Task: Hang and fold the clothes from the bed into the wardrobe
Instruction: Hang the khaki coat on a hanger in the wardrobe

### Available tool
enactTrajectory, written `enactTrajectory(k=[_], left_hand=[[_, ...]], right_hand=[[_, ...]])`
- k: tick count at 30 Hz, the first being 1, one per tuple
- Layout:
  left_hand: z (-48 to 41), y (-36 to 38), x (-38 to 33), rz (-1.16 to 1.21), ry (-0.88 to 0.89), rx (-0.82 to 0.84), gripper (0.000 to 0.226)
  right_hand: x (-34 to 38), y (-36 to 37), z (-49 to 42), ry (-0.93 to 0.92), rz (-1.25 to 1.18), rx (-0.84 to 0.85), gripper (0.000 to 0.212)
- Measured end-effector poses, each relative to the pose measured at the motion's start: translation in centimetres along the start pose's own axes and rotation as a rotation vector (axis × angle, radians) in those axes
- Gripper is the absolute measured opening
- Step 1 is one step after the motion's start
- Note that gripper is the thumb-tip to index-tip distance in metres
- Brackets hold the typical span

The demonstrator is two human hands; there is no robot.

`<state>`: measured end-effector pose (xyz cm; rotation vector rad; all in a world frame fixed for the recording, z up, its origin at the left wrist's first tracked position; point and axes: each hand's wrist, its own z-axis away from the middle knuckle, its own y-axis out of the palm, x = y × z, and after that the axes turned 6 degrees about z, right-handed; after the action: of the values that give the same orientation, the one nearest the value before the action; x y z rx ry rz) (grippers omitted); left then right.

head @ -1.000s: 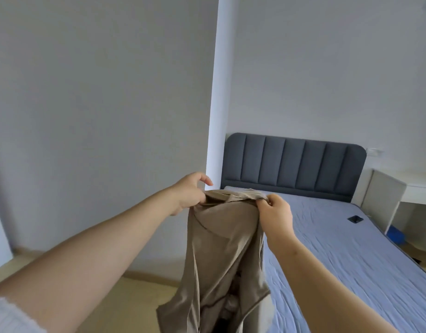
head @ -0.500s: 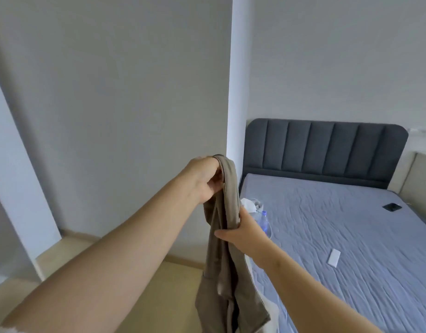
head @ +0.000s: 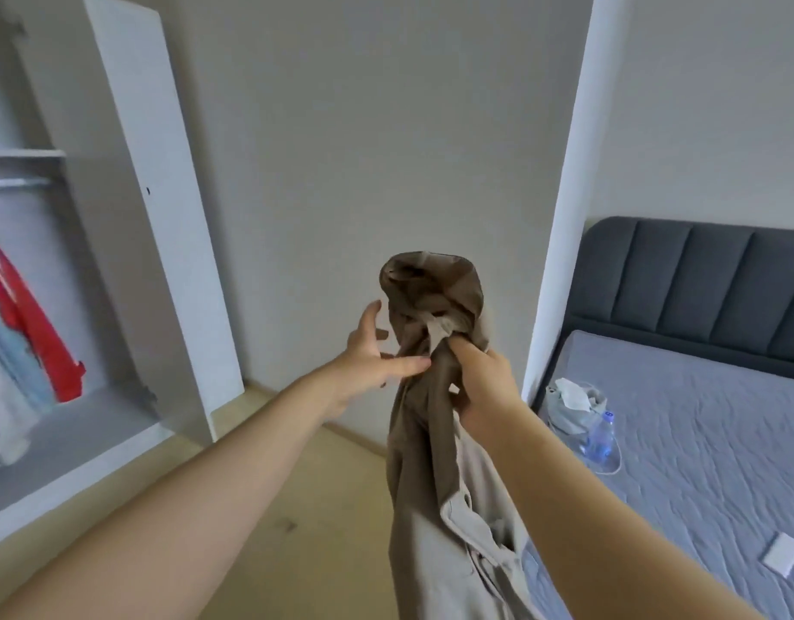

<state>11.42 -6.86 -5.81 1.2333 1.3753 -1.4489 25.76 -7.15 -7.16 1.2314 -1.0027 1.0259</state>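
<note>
With your right hand [head: 484, 387] bunching the khaki shirt [head: 431, 485] and left hand [head: 372, 351] splayed, find its collar before reaching the wardrobe [head: 131, 217].

Grey wall [head: 363, 149] straight ahead, plain. White corner post [head: 560, 217] runs floor to ceiling at its right edge. Pale wood floor [head: 305, 507] below, with a skirting board [head: 354, 436] along the wall foot. On the bed [head: 699, 440], near corner: grey bundle [head: 560, 418] with white tissue [head: 572, 391] on top, clear plastic bottle [head: 603, 440] touching it. White flat card [head: 784, 554] lies well apart, toward the right edge.
</note>
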Motion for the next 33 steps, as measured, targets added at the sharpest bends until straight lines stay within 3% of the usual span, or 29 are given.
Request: enactTrajectory(k=[3,4,6,9,13,17,20,22,25,28,29,31,32,33], left_hand=[[1.3,-3.2,2.8,-0.044,-0.181,0.295,0.07],[1.5,-4.2,3.3,-0.061,-0.182,0.289,0.052],[1.4,-7.1,4.2,-0.055,-0.134,0.069,0.022],[0.4,-12.8,4.8,0.33,-0.162,-0.236,0.022],[0.1,-19.9,5.3,0.652,-0.187,-0.293,0.018],[0.5,-26.7,6.3,0.787,-0.18,-0.336,0.026],[0.8,-31.6,7.1,0.849,-0.15,-0.36,0.034],[1.0,-34.2,7.3,0.837,-0.119,-0.397,0.04],[1.2,-38.0,8.4,0.634,-0.026,-0.591,0.027],[1.9,-42.1,11.1,-0.025,0.028,-0.889,0.017],[2.4,-43.3,11.9,-0.302,-0.025,-0.943,0.014],[3.0,-45.1,13.7,-0.697,-0.101,-0.998,0.034],[3.1,-45.9,14.2,-0.723,-0.086,-1.0,0.039],[3.0,-46.6,14.5,-0.603,-0.04,-0.963,0.038]], right_hand=[[1.6,4.9,-0.9,0.018,-0.146,0.088,0.007],[2.0,6.1,-1.2,0.023,-0.201,0.108,0.007],[2.6,8.9,-2.1,0.006,-0.306,0.16,0.012],[2.0,13.6,-3.7,0.012,-0.332,0.214,0.022],[-1.1,21.2,-5.7,0.086,-0.263,0.266,0.019],[-4.6,28.9,-7.2,0.217,-0.18,0.406,0.039],[-7.0,33.7,-7.4,0.26,-0.041,0.671,0.048],[-8.0,36.3,-7.9,0.326,0.008,0.745,0.049],[-9.0,40.1,-9.1,0.397,0.056,0.687,0.04],[-10.1,44.1,-9.8,0.366,-0.02,0.648,0.019],[-10.7,45.4,-10.0,0.358,-0.057,0.665,0.028],[-11.3,47.9,-10.1,0.344,-0.087,0.675,0.042],[-11.7,49.2,-10.2,0.331,-0.081,0.682,0.035],[-12.0,50.4,-10.4,0.32,-0.074,0.694,0.025]])
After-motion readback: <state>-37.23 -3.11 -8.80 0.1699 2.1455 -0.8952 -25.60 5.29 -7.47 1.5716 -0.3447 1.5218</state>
